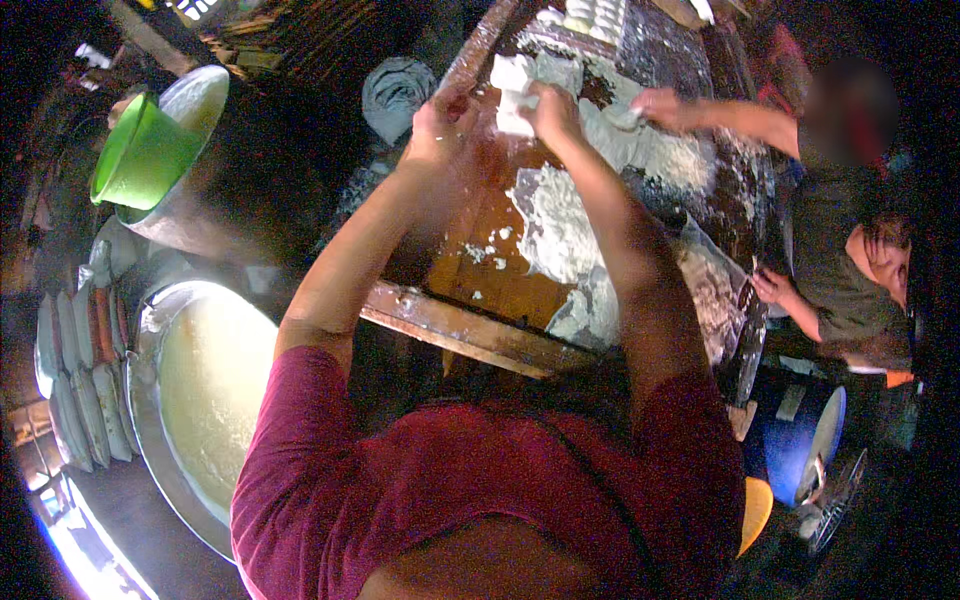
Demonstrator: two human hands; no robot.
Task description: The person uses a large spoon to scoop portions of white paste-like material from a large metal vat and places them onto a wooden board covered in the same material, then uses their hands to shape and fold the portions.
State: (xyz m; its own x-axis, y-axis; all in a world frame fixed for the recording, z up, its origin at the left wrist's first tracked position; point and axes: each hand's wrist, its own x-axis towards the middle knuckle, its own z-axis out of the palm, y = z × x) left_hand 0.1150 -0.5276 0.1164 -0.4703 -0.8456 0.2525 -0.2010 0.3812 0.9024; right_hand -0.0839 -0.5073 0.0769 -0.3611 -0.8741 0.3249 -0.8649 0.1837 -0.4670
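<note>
My left hand (436,128) is closed on the raised wooden rim (480,45) at the far left edge of the work table. My right hand (553,112) grips a white folded block (515,85), perhaps curd or dough, over the table's wet brown board (465,210). Crumbly white mass (555,225) lies spread below it. A co-worker's hand (655,108) reaches from the right onto more white material (675,160); their other hand (775,285) is at a plastic sheet (710,300). Rows of white pieces (585,20) sit at the back.
A large metal basin of pale liquid (210,390) is at left, beside stacked sacks (75,380). Behind it, a green bucket (130,150) rests on a metal drum (185,235). A blue barrel (790,440) stands at lower right. Bundled grey cloth (395,95) lies beyond my left hand.
</note>
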